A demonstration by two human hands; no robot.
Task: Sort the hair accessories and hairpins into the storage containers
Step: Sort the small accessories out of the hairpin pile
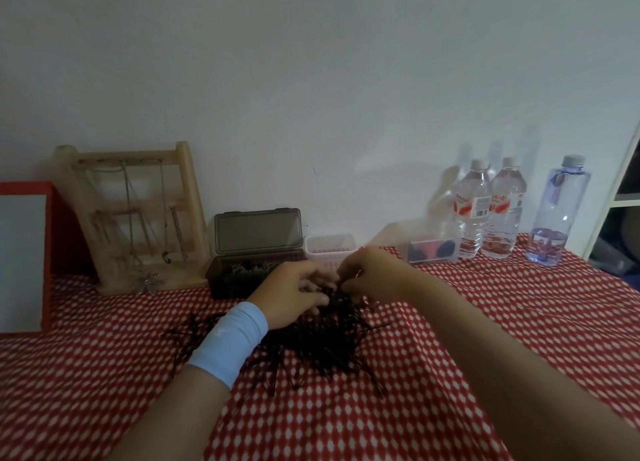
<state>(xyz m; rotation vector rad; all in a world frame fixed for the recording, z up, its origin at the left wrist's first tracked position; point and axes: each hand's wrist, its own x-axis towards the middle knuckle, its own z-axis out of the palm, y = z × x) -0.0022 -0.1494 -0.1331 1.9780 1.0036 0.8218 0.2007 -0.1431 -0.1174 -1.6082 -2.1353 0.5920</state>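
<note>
A heap of dark hairpins (311, 346) lies on the red patterned tablecloth (450, 339) in the middle. My left hand (294, 296), with a light blue wristband, reaches into the far side of the heap with curled fingers among the pins. My right hand (370, 275) meets it there and pinches some pins at its fingertips. Behind the hands stands a dark storage box (256, 252) with its lid up and small clips inside. A small clear container (329, 247) sits to its right, and another clear container (433, 249) holds dark accessories.
A wooden jewellery rack (138, 214) with hanging chains leans on the wall at the left, beside a red-framed board (24, 256). Three water bottles (491, 207) stand at the back right. A white shelf edge (620, 200) is at the far right.
</note>
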